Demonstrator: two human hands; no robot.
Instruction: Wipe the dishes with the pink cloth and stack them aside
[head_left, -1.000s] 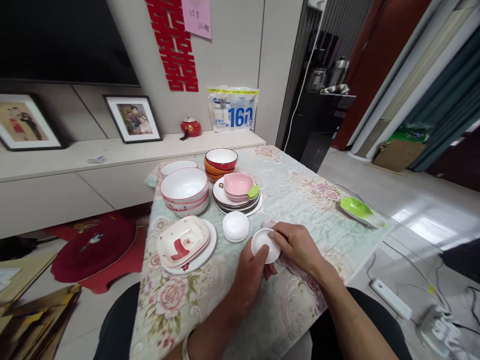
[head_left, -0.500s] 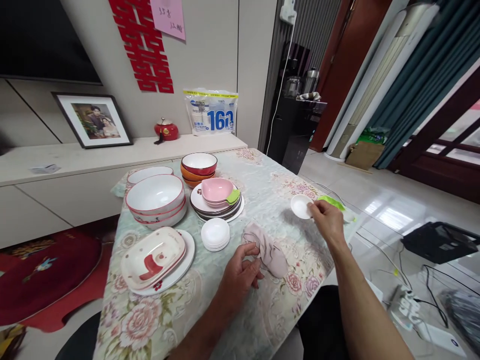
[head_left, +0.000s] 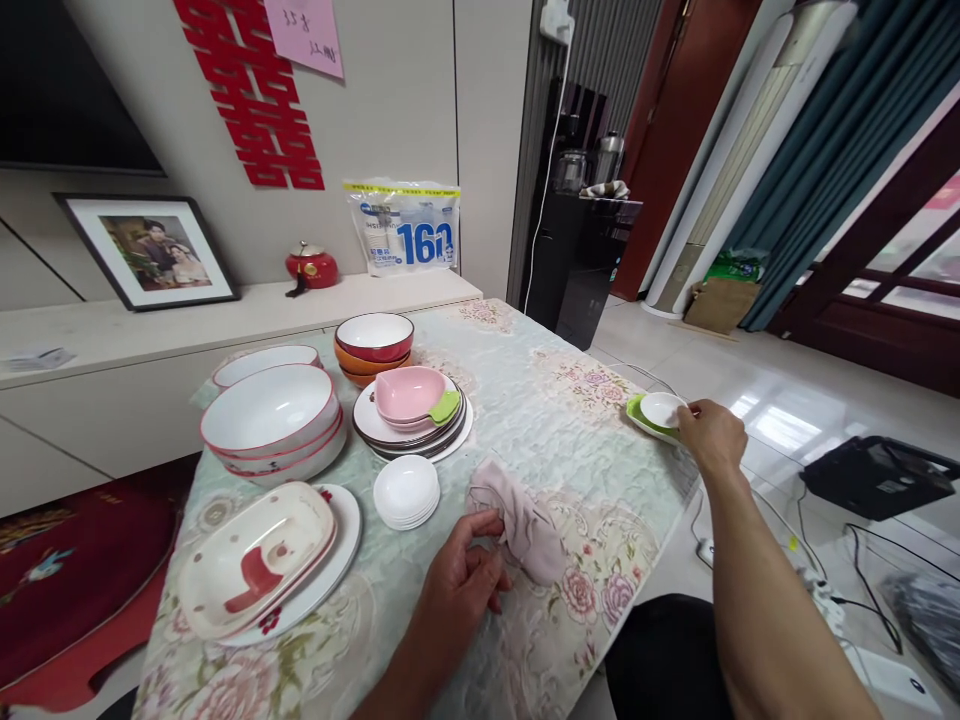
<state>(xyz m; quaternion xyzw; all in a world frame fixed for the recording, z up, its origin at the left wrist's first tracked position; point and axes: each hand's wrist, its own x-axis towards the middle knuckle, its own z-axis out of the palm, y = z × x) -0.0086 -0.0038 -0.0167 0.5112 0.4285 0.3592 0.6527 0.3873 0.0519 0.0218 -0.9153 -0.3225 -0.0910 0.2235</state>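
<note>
The right hand point(head_left: 712, 437) pinches a small white dish point(head_left: 661, 408) by its rim, likely leaving its base clear over the green dish point(head_left: 637, 412), the left hand point(head_left: 463, 574) loosely spread beside the pink cloth point(head_left: 529, 535).

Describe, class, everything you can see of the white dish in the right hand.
The white dish is small, round and shallow, with a plain, smooth surface that looks ceramic. It sits open side up. The right hand pinches it at the rim on the side nearest the arm. It is over the green dish near the table's right edge; whether the two touch is hard to tell.
</note>
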